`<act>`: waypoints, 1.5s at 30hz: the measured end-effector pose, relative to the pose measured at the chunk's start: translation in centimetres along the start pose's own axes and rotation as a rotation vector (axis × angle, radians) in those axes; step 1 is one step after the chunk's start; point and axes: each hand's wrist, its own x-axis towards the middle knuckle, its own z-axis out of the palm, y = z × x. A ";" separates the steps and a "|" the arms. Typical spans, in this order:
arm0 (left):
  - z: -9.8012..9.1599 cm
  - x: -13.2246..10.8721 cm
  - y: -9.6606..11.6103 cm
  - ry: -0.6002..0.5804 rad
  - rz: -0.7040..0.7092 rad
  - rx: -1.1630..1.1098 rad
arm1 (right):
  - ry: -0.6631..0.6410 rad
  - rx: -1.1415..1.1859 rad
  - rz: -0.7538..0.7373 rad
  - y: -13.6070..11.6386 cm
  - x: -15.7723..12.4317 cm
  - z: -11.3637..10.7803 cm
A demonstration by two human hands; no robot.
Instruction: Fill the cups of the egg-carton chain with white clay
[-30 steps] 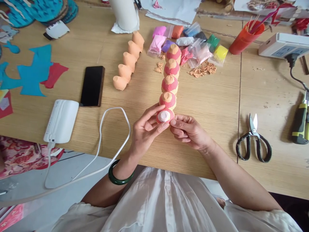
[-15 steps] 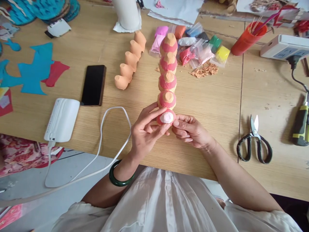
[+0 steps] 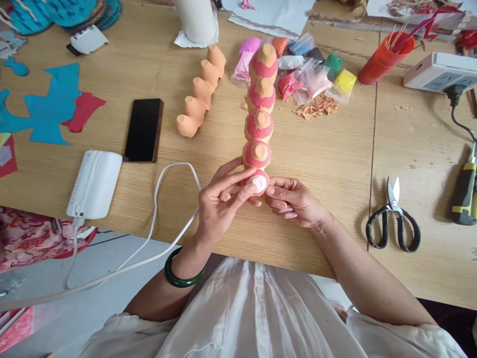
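Close together, both hands [image 3: 257,201] pinching cone strip [image 3: 260,124], table edge [image 3: 283,258] near

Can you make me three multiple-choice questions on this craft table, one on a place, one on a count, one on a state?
1. Where do the scissors lie?
A. to the right of the right hand
B. on the black phone
C. inside the red cup

2. How many bumps does the pink-banded egg-carton strip show?
A. two
B. five
C. nine

3. How does the left hand stand?
A. flat on the table
B. forefinger pressing the white cap on the strip's near end
C. shut around the white cable

Answers:
1 A, they lie on the bare wood with their handles toward the person, apart from the hand.
2 B, five rounded tops run from the hands toward the clay packets.
3 B, the fingertip lies on the cap while the right hand steadies that end.
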 end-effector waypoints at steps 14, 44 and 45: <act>0.2 0.2 0.3 -0.032 -0.159 -0.143 | -0.005 0.011 -0.018 -0.2 -0.1 0.1; 0.6 -0.5 -0.9 0.025 0.083 0.006 | 0.035 -0.018 -0.067 0.1 -0.2 0.7; 0.6 -0.6 -1.1 0.027 0.126 0.034 | 0.030 -0.020 -0.071 0.2 -0.2 0.7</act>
